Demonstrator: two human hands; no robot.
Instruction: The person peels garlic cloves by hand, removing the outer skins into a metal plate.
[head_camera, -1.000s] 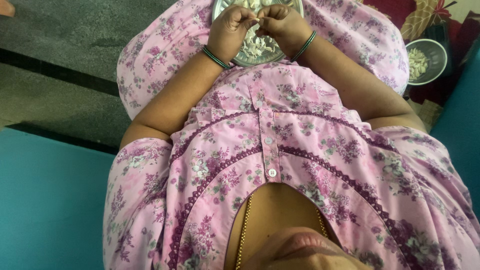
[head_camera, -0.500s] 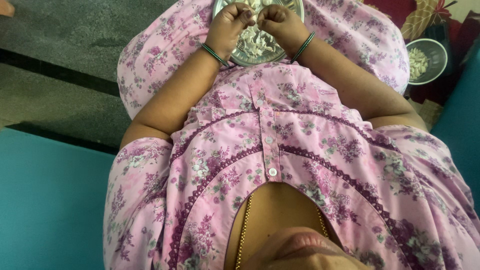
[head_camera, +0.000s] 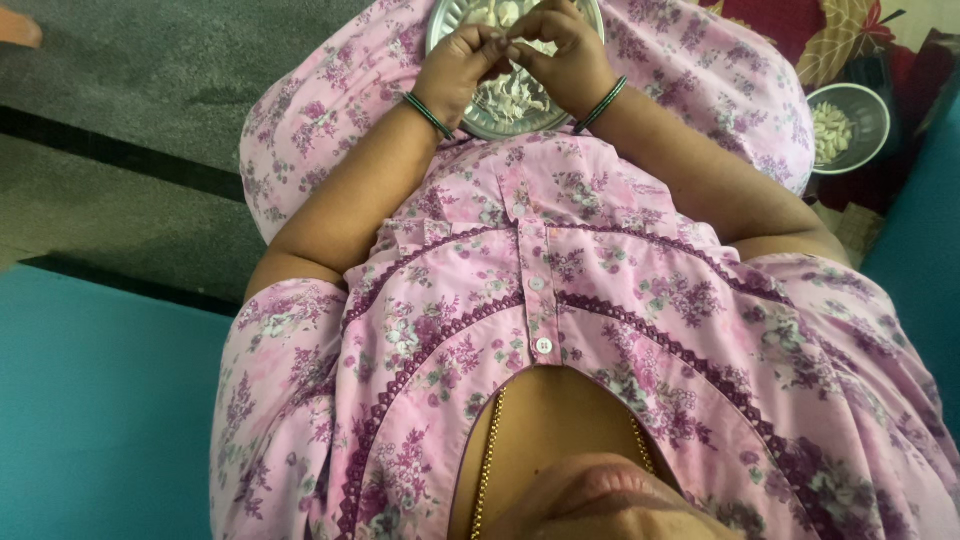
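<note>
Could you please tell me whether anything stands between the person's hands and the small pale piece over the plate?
Nothing visible does. The left hand and right hand both pinch the small pale piece at their fingertips, directly above the steel plate on the lap.

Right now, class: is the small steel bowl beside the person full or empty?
Neither: partly filled. The small steel bowl holds a low heap of pale pieces, with bare inner wall showing above them.

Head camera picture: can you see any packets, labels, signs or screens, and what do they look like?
No packets, labels, signs or screens show.
Only containers: a round steel plate of pale peelings on the lap, under both hands.
A small round steel bowl of pale cloves stands at the far right.
</note>
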